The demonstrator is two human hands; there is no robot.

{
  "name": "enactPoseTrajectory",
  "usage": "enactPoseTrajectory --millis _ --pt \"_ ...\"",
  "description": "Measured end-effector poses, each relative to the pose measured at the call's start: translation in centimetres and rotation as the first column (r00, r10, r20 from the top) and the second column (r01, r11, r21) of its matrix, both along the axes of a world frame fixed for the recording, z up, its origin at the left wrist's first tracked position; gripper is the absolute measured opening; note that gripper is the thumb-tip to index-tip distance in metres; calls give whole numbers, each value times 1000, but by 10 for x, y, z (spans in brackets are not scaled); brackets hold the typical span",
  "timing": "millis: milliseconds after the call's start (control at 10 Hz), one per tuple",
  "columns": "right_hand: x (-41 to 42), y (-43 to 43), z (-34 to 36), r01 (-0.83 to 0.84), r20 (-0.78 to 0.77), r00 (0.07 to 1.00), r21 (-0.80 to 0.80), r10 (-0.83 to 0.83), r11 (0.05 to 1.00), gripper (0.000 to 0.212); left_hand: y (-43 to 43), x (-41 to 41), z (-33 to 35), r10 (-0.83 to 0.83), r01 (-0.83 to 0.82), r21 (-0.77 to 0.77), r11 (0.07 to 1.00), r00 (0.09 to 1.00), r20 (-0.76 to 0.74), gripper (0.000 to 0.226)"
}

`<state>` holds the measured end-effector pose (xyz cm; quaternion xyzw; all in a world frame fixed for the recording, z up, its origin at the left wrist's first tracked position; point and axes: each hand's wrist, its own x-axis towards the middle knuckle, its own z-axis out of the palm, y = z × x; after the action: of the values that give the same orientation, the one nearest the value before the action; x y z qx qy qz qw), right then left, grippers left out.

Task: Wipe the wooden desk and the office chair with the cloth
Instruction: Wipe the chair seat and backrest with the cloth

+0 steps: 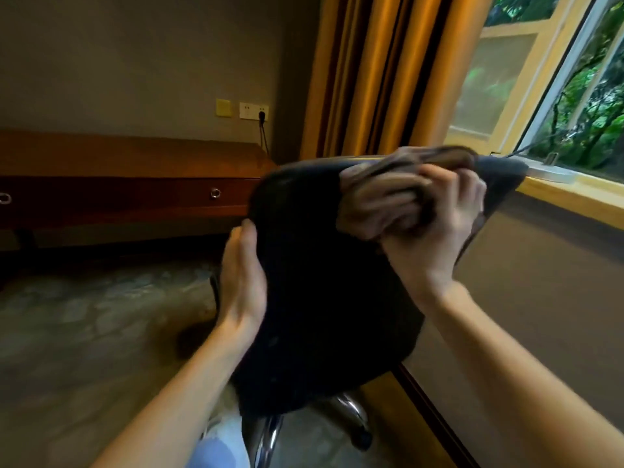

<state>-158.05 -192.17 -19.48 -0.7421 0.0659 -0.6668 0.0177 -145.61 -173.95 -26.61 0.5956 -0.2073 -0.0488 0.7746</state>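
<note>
The chair [320, 298] is black, the cloth [378, 201] brown, the desk [135, 153] reddish-brown, the curtain [371, 72] mustard with dark stripes.

A right hand [435, 217] presses a brown cloth [381, 194] against an office chair [314, 282] backrest; the left hand [241, 282] grips the backrest's side edge.
</note>
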Motion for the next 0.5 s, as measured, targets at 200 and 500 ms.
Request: enactPoseTrajectory --millis 200,500 --pt "17 -50 -6 172 -198 946 -368 -258 914 27 15 39 27 177 -178 -33 983 984 -22 46" --pt "-45 -276 -39 291 -116 953 108 -279 951 39 28 45 20 67 -67 -4 998 996 51 48"
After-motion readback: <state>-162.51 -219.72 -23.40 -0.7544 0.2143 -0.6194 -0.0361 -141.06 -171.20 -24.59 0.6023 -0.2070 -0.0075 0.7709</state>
